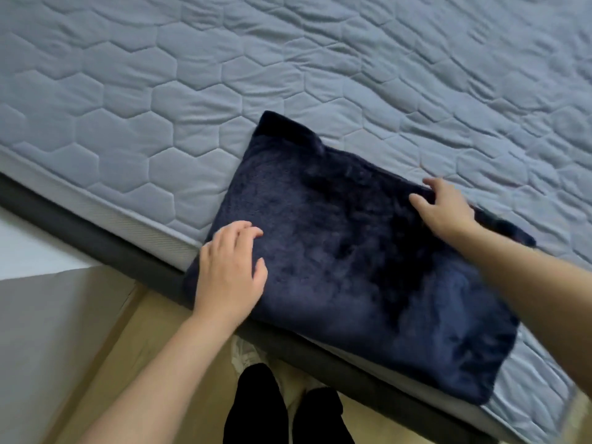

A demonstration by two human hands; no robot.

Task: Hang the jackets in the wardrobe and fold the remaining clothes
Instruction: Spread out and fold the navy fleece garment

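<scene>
Left hand [230, 270] first: I have it palm down on the near left part of a dark blue fleece garment [352, 267]. Its fingers are loosely bent and spread over the pile, and the thumb lies out to the side. It grasps nothing and only rests on the cloth. My right hand [445, 209] reaches across to the far right edge of the same garment. The thumb sits on top and the fingers are bent at the rim, where the fleece meets the mattress [160, 91]. That hand is blurred, so I cannot tell whether it pinches the edge or merely presses on it.

The garment lies folded into a rough rectangle, set at a slant. A narrower piece sticks out at its far left corner, and another small bit shows past my right wrist. Most of it rests on the grey mattress, which is quilted in a honeycomb pattern. Its near side hangs over the mattress border and covers part of the dark bed frame [96, 232] below.

Both my forearms are bare. Beneath them, my legs in black trousers [272, 408] stand on a pale floor [144, 331] close to the bed frame, with something light and patterned just in front of them that I cannot make out.
</scene>
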